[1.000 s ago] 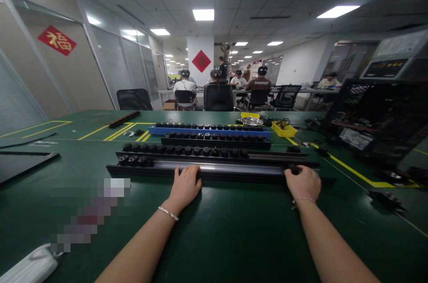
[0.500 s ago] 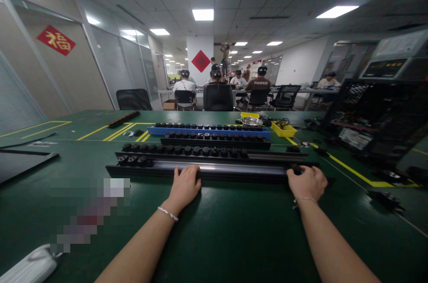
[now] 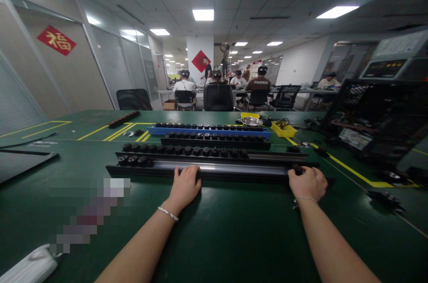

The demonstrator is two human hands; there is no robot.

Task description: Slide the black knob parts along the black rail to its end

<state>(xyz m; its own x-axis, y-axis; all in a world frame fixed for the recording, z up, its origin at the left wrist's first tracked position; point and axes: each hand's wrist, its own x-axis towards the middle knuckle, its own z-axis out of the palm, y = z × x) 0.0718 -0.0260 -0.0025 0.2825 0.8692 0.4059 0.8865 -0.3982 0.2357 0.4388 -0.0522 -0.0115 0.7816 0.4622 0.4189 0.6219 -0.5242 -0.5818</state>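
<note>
At the near side of the green table (image 3: 240, 238), rested the left hand (image 3: 186, 186) over the near wall of the nearest black rail (image 3: 240, 178), fingers (image 3: 187, 170) by its shiny channel (image 3: 234, 167); could not tell whether clamped there. Well apart, to the right, pinched a black part (image 3: 297, 168) in the right hand (image 3: 308, 182) near the same rail's right end. Saw three dark pieces (image 3: 133, 161) at its left end. Farther off, saw a fuller rail (image 3: 277, 156), a shorter black rail (image 3: 216, 143), then a blue rail (image 3: 207, 131), with a yellow bin (image 3: 284, 130) to the right.

2 red diamond signs (image 3: 56, 40), black chairs (image 3: 218, 97), lit ceiling panels (image 3: 203, 15)
</note>
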